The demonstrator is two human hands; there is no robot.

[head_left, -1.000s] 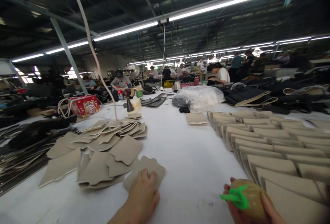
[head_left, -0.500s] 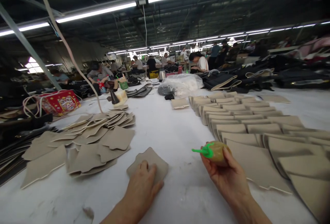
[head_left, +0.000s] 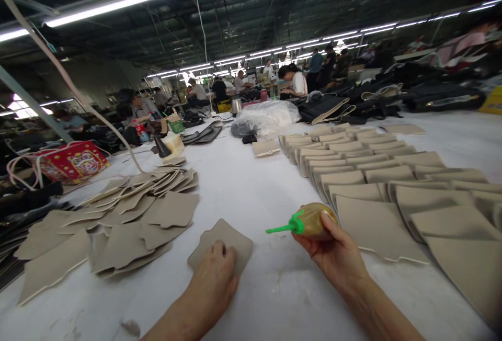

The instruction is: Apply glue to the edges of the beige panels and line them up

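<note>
My left hand (head_left: 217,273) rests on a single beige fabric piece (head_left: 220,231) lying flat on the white table; its fingers are bent and spread, pressing the piece from above. In my right hand (head_left: 333,249) is a squeeze bottle (head_left: 316,220) of yellowish-brown contents with a green nozzle (head_left: 285,227). The bottle lies sideways in the grip, its nozzle pointing left, above the table and right of the fabric piece. A loose pile of similar beige pieces (head_left: 129,244) is to the left. Overlapping rows of beige pieces (head_left: 380,220) spread out on the right.
Farther back on the white table (head_left: 239,179) are a clear plastic bag (head_left: 266,117) and dark fabric items (head_left: 353,105). A red patterned bag (head_left: 74,163) stands at the left, near a hanging cord (head_left: 90,105). Several people work in the background.
My right hand has brought the bottle left, closer to the fabric piece, with the nozzle now pointing slightly downward. My left hand remains on the piece. The camera view has shifted a little.
</note>
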